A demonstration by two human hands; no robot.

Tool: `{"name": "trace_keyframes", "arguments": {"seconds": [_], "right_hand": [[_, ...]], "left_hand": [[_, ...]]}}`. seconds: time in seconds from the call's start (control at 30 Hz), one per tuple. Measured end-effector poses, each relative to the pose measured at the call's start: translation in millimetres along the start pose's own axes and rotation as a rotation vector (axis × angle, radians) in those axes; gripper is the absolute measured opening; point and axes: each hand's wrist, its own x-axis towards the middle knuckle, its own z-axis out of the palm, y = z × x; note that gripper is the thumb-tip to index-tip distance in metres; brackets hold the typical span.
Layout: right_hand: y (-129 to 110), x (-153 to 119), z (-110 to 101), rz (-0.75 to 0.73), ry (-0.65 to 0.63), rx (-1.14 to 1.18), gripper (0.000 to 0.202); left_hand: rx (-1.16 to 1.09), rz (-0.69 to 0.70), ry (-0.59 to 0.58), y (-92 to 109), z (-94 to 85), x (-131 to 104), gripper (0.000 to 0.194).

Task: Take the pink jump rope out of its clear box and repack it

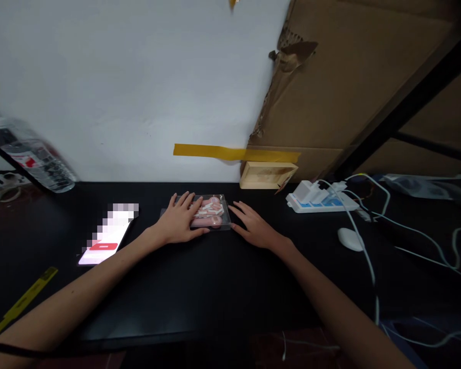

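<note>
A flat, clear plastic package (pixel 218 210) with pink and white pieces inside lies on the black table (pixel 200 292). My left hand (pixel 180 220) rests over its left part, fingers stretched out and spread, and hides that side of it. Close to the package's right edge is my right hand (pixel 251 224), palm down with the fingers apart; its fingertips are at or very near the edge, and I cannot tell whether they touch. What the pink pieces are is too small to make out fully.
A lit phone (pixel 106 238) lies on the left, with a plastic bottle (pixel 42 159) behind it. On the right are a white power strip (pixel 318 200), a white mouse (pixel 349 239) and loose cables. A shallow wooden box (pixel 267 176) stands against the cardboard (pixel 361 92).
</note>
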Motion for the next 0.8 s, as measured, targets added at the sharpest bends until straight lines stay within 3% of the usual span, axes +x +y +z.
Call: {"name": "trace_keyframes", "arguments": {"seconds": [0.3, 0.5, 0.8], "right_hand": [[21.6, -3.8, -13.4, 0.132, -0.028, -0.046, 0.062], [30.1, -1.7, -13.7, 0.128, -0.007, 0.02, 0.054], [16.8, -1.6, -15.7, 0.081, -0.055, 0.204, 0.062]], "left_hand": [[-0.018, 0.072, -0.019, -1.2, -8.3, 14.5, 0.088], [-0.041, 0.077, -0.005, -8.5, -5.9, 26.4, 0.082], [-0.08, 0.117, -0.008, -7.3, -10.2, 21.5, 0.088]]}}
